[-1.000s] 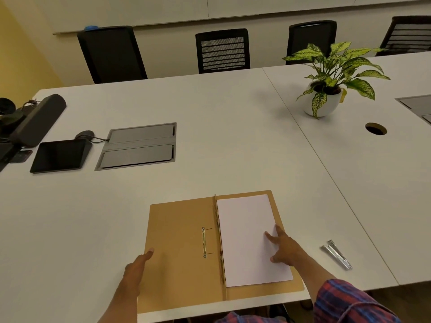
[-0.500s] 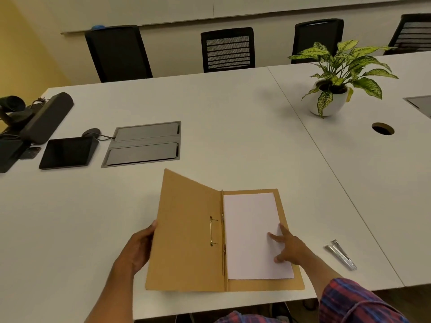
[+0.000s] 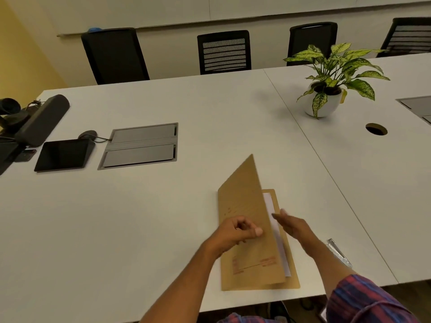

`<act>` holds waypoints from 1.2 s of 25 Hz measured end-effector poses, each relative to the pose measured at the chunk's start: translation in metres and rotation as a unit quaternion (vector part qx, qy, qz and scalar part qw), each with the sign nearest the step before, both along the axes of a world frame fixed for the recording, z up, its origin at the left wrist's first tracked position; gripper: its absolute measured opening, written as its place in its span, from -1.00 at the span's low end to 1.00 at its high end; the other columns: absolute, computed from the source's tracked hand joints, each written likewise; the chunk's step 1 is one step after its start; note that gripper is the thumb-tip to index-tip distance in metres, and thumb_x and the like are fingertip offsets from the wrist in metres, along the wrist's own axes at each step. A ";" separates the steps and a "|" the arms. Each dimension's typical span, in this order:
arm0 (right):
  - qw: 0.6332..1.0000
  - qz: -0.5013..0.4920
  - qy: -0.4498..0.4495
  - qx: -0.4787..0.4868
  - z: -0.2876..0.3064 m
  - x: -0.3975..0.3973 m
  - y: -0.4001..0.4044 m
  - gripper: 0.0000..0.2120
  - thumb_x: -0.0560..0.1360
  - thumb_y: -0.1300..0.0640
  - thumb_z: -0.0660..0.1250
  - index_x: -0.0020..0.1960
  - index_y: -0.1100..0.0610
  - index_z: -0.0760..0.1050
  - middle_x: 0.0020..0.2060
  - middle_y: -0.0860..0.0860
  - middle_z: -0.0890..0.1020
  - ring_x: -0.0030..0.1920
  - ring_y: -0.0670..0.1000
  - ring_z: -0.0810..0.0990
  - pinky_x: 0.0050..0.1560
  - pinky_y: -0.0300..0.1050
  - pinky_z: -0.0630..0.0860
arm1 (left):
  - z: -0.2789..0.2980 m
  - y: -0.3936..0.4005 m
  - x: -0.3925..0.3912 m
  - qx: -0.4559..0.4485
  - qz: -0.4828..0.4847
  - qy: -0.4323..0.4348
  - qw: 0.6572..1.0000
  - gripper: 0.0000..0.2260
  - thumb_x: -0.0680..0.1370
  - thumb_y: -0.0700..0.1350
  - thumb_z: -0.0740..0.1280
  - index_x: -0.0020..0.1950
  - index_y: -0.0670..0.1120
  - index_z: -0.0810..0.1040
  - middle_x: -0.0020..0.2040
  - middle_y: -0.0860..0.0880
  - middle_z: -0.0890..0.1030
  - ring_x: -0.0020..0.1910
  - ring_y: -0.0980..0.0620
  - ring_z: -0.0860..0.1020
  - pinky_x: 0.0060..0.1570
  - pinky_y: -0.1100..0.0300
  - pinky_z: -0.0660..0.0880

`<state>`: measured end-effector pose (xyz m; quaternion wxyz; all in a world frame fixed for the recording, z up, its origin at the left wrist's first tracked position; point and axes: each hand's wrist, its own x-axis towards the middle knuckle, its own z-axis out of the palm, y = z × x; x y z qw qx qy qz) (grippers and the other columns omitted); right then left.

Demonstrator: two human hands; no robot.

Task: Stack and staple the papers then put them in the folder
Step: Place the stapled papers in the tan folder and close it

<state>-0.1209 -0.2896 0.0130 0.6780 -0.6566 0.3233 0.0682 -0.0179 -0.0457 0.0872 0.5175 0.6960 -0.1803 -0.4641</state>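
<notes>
A brown card folder (image 3: 245,197) lies near the table's front edge, its front cover swung most of the way over to the right. White papers (image 3: 270,202) lie inside, showing only as a thin strip along the cover's right edge. My left hand (image 3: 235,231) grips the cover's free edge, thumb on its outer face. My right hand (image 3: 295,227) hovers flat just right of the cover, over the papers, fingers apart and holding nothing. A silver stapler (image 3: 338,251) rests on the table to the right of the folder, partly behind my right forearm.
A potted plant (image 3: 326,89) stands at the back right beside a round cable hole (image 3: 376,129). A grey cable hatch (image 3: 141,145), a black tablet (image 3: 63,155) and dark devices (image 3: 42,120) lie at the left. Black chairs (image 3: 224,52) line the far side.
My left hand lifted the folder's left cover from flat on the table and swung it over to the right. My right hand rose off the papers and slid out to the right.
</notes>
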 end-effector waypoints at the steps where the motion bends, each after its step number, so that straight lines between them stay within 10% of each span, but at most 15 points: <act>1: 0.999 0.000 0.001 0.048 0.006 0.000 -0.010 -0.13 0.24 -0.58 0.34 0.32 0.00 0.61 0.34 0.03 0.62 0.39 0.05 0.54 0.44 0.06 0.38 | -0.006 -0.002 -0.006 0.016 -0.025 0.005 1.000 -0.72 0.36 0.17 0.54 0.01 0.14 0.69 -0.04 0.12 0.62 -0.09 0.18 0.57 -0.23 0.40 0.47; 7: 0.995 -0.014 0.032 0.094 0.004 -0.010 -0.054 -0.21 0.36 -0.54 0.29 0.41 -0.05 0.51 0.28 0.05 0.66 0.27 0.19 0.64 0.29 0.27 0.52 | -0.050 0.017 -0.027 0.165 -0.145 0.000 0.976 -0.24 0.40 0.20 0.51 0.54 0.05 0.36 0.55 0.01 0.31 0.52 -0.02 0.29 0.50 0.10 0.21; 13: 0.919 0.176 0.211 -0.282 -0.018 -0.014 -0.021 -0.30 0.42 0.01 0.56 0.45 0.19 0.37 0.36 0.18 0.47 0.30 0.18 0.52 0.30 0.03 0.51 | -0.078 0.038 -0.034 0.345 -0.248 -0.166 0.890 -0.05 0.30 0.38 0.45 0.60 0.09 0.19 0.62 -0.05 -0.01 0.57 -0.16 0.12 0.54 -0.14 0.16; 30: 0.833 0.363 0.186 -0.374 -0.036 0.014 0.050 -0.31 0.60 0.11 0.22 0.66 0.03 0.00 0.53 0.07 0.20 0.50 0.12 0.27 0.49 0.02 0.36 | -0.096 0.076 -0.010 0.356 0.002 -0.206 0.912 -0.44 0.42 0.24 0.43 0.28 -0.09 0.52 0.30 -0.07 0.48 0.14 -0.02 0.59 0.15 0.12 0.56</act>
